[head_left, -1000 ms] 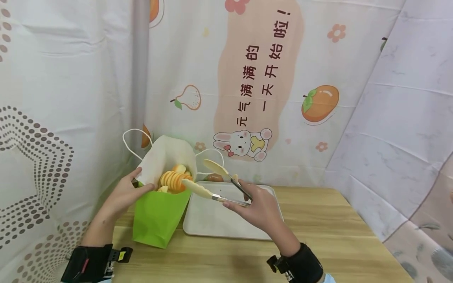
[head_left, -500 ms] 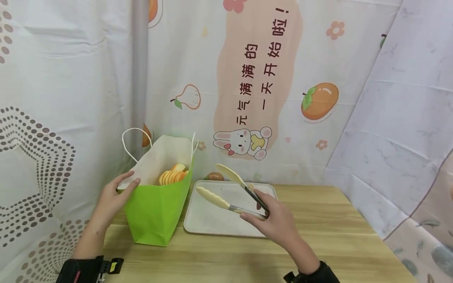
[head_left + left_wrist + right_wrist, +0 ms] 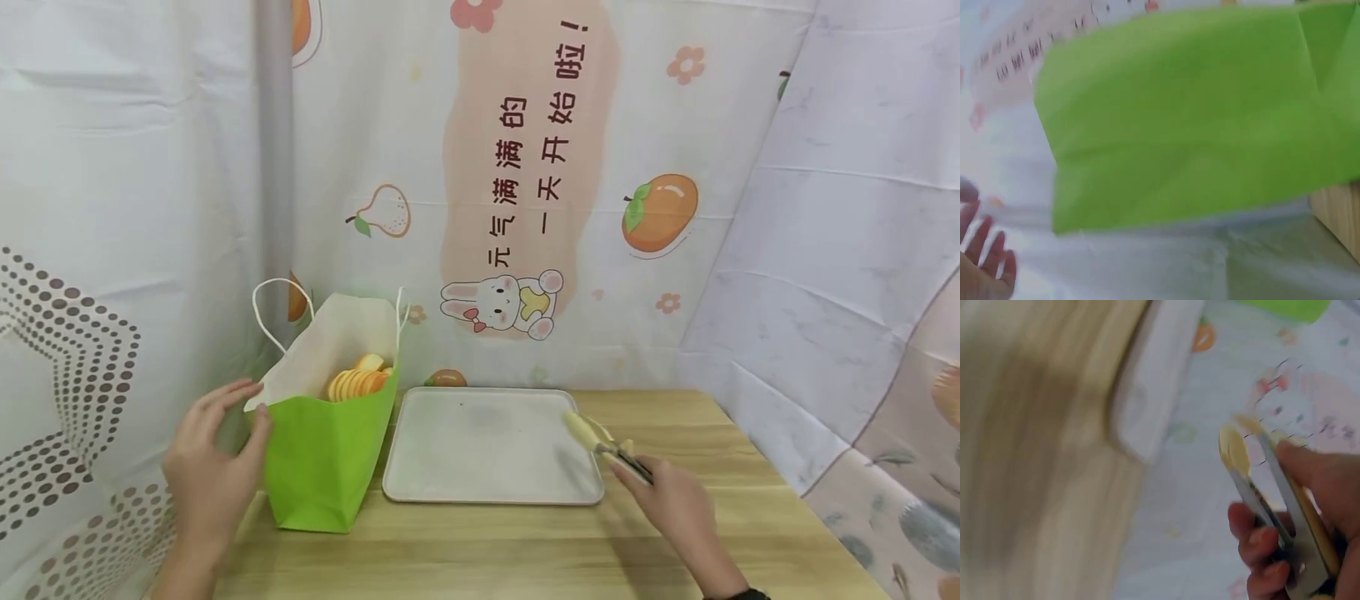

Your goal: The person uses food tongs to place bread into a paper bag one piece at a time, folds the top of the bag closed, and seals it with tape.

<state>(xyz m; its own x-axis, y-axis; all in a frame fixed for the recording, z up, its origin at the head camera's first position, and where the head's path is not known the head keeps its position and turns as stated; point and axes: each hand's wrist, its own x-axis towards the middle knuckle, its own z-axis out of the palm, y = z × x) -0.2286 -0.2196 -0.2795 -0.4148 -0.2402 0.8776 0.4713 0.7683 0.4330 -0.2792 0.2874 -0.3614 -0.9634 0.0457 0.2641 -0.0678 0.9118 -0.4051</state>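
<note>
At the left stands an upright green paper bag [image 3: 315, 467] with a white inside and white cord handles. Orange-edged pale yellow slices [image 3: 358, 385] show in its mouth; their kind is unclear. My left hand [image 3: 210, 462] is at the bag's upper left edge, fingers spread and loosely bent. The left wrist view has this hand [image 3: 985, 262] apart from the green bag side [image 3: 1191, 125]. My right hand [image 3: 675, 500] grips tongs [image 3: 611, 450] with cream tips and metal arms, right of the tray. In the right wrist view the tong tips [image 3: 1233, 450] hold nothing visible.
A pale rectangular tray [image 3: 487, 454] lies on the wooden table [image 3: 450, 550], right of the bag. Printed curtains [image 3: 420, 108] hang behind and at both sides of the table.
The tongs have moved right, from beside the bag's mouth to past the tray's right edge, and their arms have drawn closer. My left hand has eased off the bag's edge, leftward.
</note>
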